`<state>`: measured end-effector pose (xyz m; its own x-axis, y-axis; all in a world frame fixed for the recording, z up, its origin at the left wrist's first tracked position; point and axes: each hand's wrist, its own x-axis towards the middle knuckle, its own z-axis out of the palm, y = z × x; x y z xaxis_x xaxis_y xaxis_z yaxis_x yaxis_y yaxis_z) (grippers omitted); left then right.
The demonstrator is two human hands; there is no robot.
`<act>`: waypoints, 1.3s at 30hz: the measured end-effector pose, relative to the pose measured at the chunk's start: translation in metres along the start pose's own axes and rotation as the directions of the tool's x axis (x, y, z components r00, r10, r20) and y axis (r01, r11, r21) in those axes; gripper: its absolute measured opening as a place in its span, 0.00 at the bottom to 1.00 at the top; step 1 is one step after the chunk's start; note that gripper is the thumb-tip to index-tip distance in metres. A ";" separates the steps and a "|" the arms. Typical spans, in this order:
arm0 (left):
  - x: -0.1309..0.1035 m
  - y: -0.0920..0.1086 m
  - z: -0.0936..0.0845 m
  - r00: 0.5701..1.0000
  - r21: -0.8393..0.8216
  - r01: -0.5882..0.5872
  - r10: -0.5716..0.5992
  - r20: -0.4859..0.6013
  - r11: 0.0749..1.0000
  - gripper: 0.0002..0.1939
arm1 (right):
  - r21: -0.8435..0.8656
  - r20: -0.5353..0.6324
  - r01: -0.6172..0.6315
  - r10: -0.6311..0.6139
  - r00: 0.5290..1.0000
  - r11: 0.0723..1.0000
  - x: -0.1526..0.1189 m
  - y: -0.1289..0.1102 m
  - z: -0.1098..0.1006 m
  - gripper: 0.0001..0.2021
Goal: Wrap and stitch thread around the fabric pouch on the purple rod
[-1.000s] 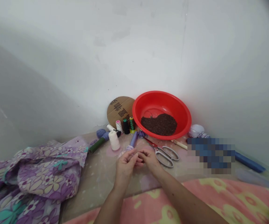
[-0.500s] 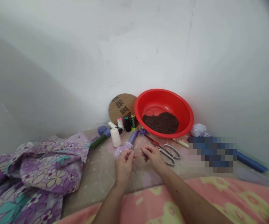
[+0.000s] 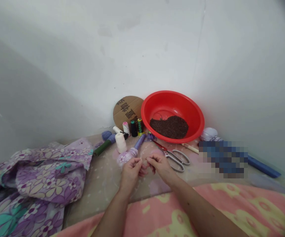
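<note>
My left hand (image 3: 132, 170) is closed in a pinch, with a thin pale strand that looks like thread (image 3: 141, 157) at its fingertips. Facing it closely, my right hand (image 3: 160, 165) also pinches; whatever is between those fingers is too small to make out. Just beyond the left hand lies a purple floral cloth-covered knob with a wrapped handle (image 3: 128, 156). A cone of white thread (image 3: 120, 143) stands behind that. Beside my right hand rest scissors (image 3: 177, 164) with grey handles and a red part near the pivot.
A red basin (image 3: 197, 131) holding dark grains (image 3: 172, 127) leans by the wall, next to a cardboard disc (image 3: 122, 110). Several thread spools (image 3: 134, 129) stand there. Purple floral cloth (image 3: 51, 184) lies left, a pink-yellow blanket (image 3: 157, 217) in front, a blue rod (image 3: 263, 167) right.
My hands have come closer together, their fingertips now almost meeting. The pale strand shows more clearly at my left fingertips. The whole view has shifted slightly.
</note>
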<state>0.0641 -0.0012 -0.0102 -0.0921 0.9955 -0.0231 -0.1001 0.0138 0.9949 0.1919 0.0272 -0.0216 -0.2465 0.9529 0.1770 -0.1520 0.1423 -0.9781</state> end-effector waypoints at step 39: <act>-0.006 0.001 0.009 0.998 0.039 0.046 -0.047 0.049 0.998 0.12 | -0.124 -0.028 -0.012 0.009 1.000 0.992 -0.002 0.001 -0.003 0.11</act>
<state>0.0738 -0.0067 -0.0081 -0.0382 0.9971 -0.0654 -0.0654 0.0628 0.9959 0.1947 0.0265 -0.0228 -0.2207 0.9612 0.1653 -0.0290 0.1629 -0.9862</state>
